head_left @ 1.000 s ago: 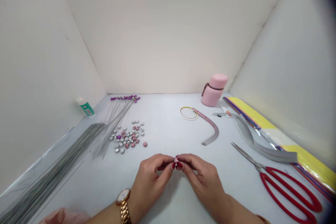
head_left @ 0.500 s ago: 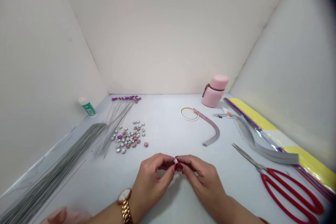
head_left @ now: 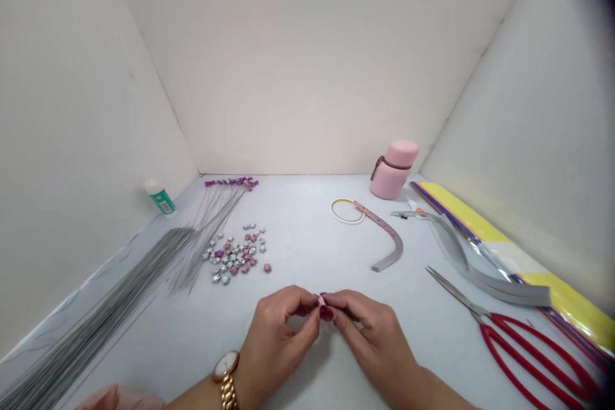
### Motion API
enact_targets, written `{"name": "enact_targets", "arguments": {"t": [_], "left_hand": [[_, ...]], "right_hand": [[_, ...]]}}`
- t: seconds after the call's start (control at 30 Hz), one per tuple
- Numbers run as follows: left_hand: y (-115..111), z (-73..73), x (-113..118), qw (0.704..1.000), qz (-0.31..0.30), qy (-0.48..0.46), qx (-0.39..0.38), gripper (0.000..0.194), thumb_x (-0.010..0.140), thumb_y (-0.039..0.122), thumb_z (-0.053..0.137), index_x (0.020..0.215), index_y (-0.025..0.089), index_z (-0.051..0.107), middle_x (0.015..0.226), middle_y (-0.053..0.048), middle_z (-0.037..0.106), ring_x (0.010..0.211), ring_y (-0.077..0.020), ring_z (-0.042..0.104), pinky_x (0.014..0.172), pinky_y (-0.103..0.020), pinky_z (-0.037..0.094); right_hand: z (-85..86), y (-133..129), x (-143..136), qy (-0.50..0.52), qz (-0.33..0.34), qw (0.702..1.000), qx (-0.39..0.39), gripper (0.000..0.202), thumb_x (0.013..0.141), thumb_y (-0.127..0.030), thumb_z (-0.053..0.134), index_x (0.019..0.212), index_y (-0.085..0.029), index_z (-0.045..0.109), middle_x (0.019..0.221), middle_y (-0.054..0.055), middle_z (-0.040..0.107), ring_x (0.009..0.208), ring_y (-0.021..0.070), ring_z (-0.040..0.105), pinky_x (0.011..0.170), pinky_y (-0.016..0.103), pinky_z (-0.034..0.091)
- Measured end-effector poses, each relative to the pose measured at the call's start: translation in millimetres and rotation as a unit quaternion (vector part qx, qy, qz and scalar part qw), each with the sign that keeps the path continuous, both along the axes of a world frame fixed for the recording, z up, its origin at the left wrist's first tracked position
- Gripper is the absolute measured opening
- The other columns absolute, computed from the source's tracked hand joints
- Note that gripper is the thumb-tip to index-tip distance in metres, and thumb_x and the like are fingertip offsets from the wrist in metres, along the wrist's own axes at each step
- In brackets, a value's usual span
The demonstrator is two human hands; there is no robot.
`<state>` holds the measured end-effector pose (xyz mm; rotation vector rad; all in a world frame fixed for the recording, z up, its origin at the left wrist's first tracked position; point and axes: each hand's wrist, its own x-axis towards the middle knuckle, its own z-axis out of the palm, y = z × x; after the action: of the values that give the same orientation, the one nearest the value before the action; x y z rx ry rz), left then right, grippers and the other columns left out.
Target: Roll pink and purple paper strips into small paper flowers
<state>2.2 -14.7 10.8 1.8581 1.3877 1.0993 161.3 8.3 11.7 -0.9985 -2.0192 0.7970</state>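
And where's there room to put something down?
Bare white tabletop lies between the small silver and pink stars and the thin white ring, back to the white wall. It's crowded right, around the red-handled metal scissors, and left, around the long grey wires.

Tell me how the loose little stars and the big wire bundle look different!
The loose stars are small and chunky; the wires in the wire bundle are long and thin. The loose stars are mostly silver and pink; the wire bundle is grey. Both lie on the table's left side.
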Motion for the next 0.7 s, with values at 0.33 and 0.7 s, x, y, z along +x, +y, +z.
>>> {"name": "enact_targets", "arguments": {"t": [0.33,0.7], "left_hand": [[1.5,2.3,2.0,0.999,0.017,0.034,0.023,0.009,0.072,0.012,0.053,0.067,0.015,0.059,0.063,-0.001,0.062,0.059,-0.0123,0.057,0.059,-0.021,0.046],[3.2,1.4,-0.9,0.997,-0.017,-0.064,-0.040,0.015,0.081,0.018,0.049,0.086,0.018,0.063,0.080,-0.003,0.067,0.072,-0.0131,0.061,0.065,-0.021,0.049]], "right_hand": [[-5.8,-1.8,-0.6,-0.066,0.011,0.993,0.100,0.023,0.083,-0.012,0.037,0.090,-0.018,0.058,0.075,0.006,0.064,0.067,0.0162,0.061,0.061,0.027,0.048],[-1.8,3.4,1.1,0.001,0.011,1.000,0.004,0.024,0.085,-0.017,0.040,0.098,-0.022,0.059,0.078,0.003,0.065,0.070,0.0143,0.061,0.064,0.024,0.050]]}}
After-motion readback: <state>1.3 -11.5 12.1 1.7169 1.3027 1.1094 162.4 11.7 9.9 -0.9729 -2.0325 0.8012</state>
